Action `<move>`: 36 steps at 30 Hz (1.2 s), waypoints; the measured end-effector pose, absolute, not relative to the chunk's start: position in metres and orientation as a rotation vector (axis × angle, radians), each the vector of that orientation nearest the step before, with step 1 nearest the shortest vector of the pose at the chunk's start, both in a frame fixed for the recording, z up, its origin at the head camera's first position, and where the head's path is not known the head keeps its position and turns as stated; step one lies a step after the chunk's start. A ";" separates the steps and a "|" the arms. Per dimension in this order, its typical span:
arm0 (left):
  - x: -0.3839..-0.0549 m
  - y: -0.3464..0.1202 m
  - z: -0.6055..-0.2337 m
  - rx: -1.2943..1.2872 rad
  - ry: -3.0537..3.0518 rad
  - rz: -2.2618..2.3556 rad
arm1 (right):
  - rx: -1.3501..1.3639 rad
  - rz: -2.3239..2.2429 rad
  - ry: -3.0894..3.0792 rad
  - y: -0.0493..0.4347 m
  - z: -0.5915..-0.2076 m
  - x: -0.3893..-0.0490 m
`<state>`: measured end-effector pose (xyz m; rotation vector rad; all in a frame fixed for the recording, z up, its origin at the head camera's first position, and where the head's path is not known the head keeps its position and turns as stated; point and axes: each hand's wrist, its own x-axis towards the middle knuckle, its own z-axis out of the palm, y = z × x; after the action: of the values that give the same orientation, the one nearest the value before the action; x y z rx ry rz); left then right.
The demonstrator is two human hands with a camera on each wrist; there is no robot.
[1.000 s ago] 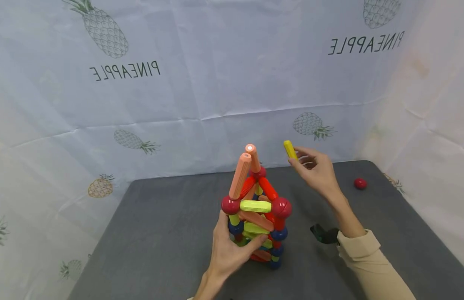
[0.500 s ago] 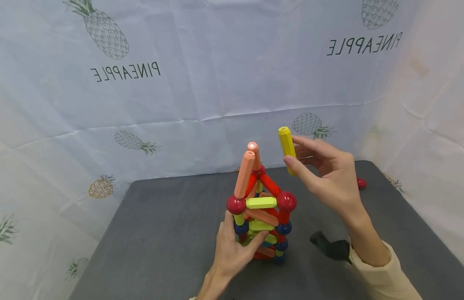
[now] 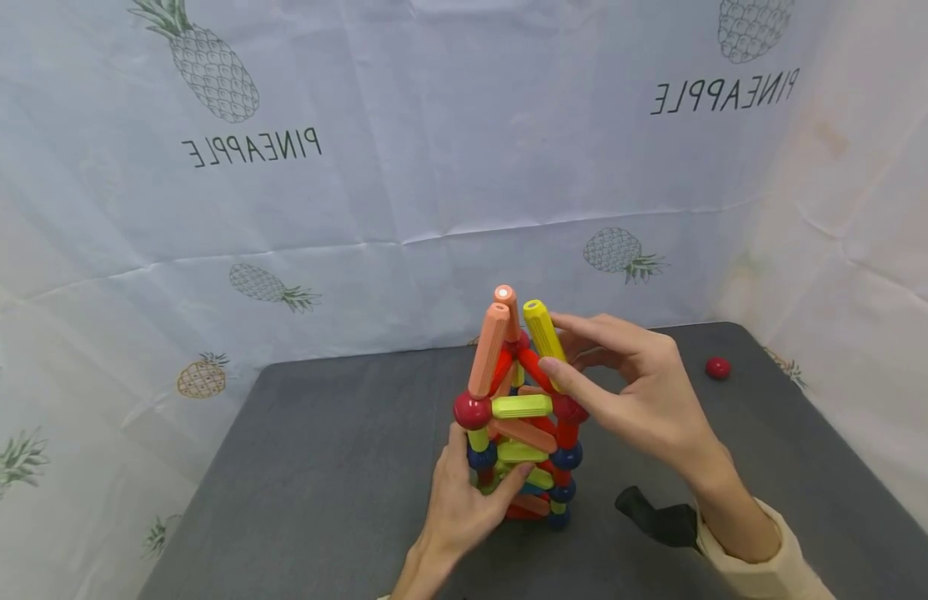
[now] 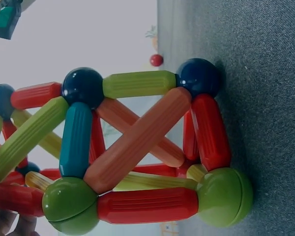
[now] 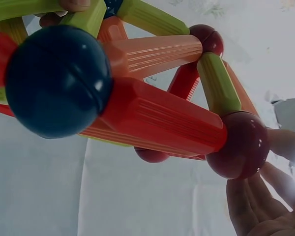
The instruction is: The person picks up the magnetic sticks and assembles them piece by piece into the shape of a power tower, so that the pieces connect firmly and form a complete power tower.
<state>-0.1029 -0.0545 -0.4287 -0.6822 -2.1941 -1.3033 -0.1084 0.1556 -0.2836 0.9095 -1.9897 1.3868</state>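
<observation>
A tower of ribbed magnetic rods (image 3: pixel 522 406) and balls stands upright on the grey table. My left hand (image 3: pixel 464 504) grips its left side, thumb across the front rods; in the left wrist view only fingertips (image 4: pixel 12 223) show. Two orange rods (image 3: pixel 489 350) rise from top balls. In my right hand (image 3: pixel 644 396) a yellow magnetic rod (image 3: pixel 542 332) is pinched between thumb and fingers, its lower end at the right top red ball (image 3: pixel 572 410). The right wrist view has fingers (image 5: pixel 248 206) close against that dark red ball (image 5: pixel 238 145); the yellow rod is hidden there.
A loose red ball (image 3: pixel 718 367) lies near the table's (image 3: pixel 321 467) far right corner. White cloth (image 3: pixel 433 150) printed with pineapples hangs behind and along the sides. A dark device (image 3: pixel 659 518) sits at the right wrist.
My right hand has brought the yellow rod left and, lately, down onto the tower's right top ball. The tower shifted slightly right with my left hand, then stayed put.
</observation>
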 end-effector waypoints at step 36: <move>-0.101 -0.063 -0.424 -0.759 -2.140 -1.364 | -0.174 0.741 -2.762 0.358 -0.460 -0.239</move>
<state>-0.1010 -0.0631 -0.4244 -0.7587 -2.1404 -1.3637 -0.2389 0.3582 -0.4603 -0.1739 -2.7620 0.7411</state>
